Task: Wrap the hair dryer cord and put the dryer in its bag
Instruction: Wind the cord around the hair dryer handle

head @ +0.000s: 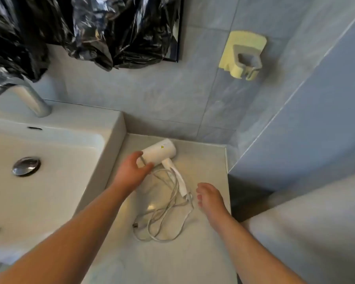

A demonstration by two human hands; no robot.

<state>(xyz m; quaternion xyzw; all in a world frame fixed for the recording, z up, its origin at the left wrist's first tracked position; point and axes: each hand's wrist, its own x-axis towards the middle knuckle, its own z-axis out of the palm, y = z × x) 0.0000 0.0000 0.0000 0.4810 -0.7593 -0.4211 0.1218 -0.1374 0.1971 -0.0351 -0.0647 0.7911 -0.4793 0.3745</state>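
A white hair dryer (162,151) lies on the pale counter (205,165) right of the sink, its barrel pointing left and its handle running toward me. The grey cord (166,210) sprawls in loose loops below the handle, with the plug near the lower left of the loops. My left hand (132,171) curls around the nozzle end of the barrel, fingers touching it. Just right of the handle's end hovers my right hand (209,198), fingers loosely apart and holding nothing. No bag for the dryer is in sight.
A white sink (49,181) with a chrome drain and faucet (29,97) fills the left. Black plastic sheeting (86,27) hangs over the wall above. A yellowish wall holder (244,55) is mounted on the blue tiles. The tiled wall (295,130) borders the counter's right side.
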